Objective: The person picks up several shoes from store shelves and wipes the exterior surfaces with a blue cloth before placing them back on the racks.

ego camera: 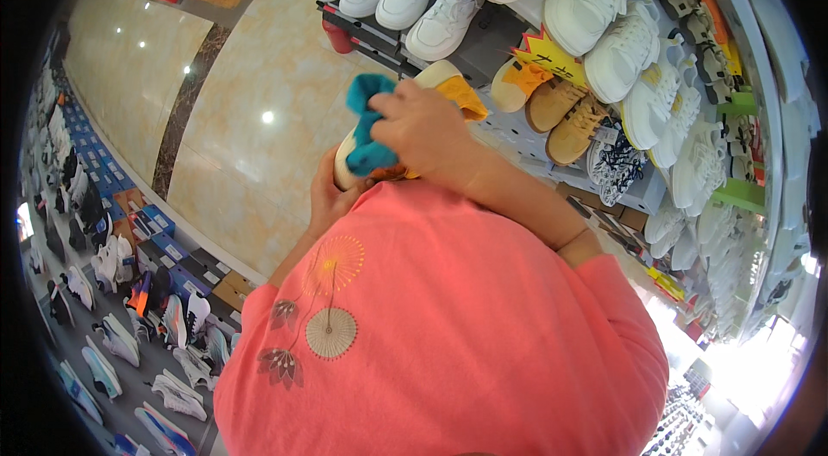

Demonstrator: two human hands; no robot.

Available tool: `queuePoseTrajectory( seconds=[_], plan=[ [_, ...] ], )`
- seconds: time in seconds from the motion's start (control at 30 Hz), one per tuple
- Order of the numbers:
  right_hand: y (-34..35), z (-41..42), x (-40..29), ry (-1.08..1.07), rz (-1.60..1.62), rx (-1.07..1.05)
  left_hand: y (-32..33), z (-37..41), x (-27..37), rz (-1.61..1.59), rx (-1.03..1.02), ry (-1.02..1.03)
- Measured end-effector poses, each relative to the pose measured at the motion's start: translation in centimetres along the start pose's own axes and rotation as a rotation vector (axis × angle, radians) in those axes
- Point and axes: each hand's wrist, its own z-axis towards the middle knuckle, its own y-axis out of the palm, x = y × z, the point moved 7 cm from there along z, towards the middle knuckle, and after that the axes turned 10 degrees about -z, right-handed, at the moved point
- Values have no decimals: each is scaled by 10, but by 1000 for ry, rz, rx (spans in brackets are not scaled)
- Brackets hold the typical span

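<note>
My left hand (325, 189) grips a shoe close against the front of my pink shirt. The shoe's cream toe (343, 162) shows, along with a bit of orange; the rest is hidden by cloth, hand and shirt. Between the fingers of my right hand (424, 129) is a bunched teal cloth (370, 155), which lies against the shoe and sticks up past my fingers. Just beyond the right hand is another shoe with a cream toe and orange upper (460, 94), partly covered by that hand.
At upper right, white sneakers (443, 23) and tan lace-up shoes (572, 129) stand on shoe boxes and shelves, beside a yellow starburst sign (550, 58) bearing writing. Glossy floor tiles (259, 152) stretch ahead. Rows of sports shoes (174, 391) and blue boxes (155, 223) line the left.
</note>
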Motion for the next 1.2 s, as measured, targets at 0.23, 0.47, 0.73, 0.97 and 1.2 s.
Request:
queuePoseTrajectory(
  seconds=[0.23, 0.47, 0.73, 0.97, 1.2],
  plan=[
    [-14, -24, 105, 412, 103, 4, 7, -12, 3, -144, 105, -84],
    [4, -72, 140, 867, 677, 26, 9, -15, 5, -304, 146, -158],
    [47, -84, 114, 1067, 1124, 272, 18, -3, 3, -567, 116, -150],
    [33, -58, 16, 433, 629, 112, 33, 21, 11, -765, 93, -186],
    [17, -49, -44, 5, 570, -197, 29, 27, -27, -1032, -147, -393]
  ],
)
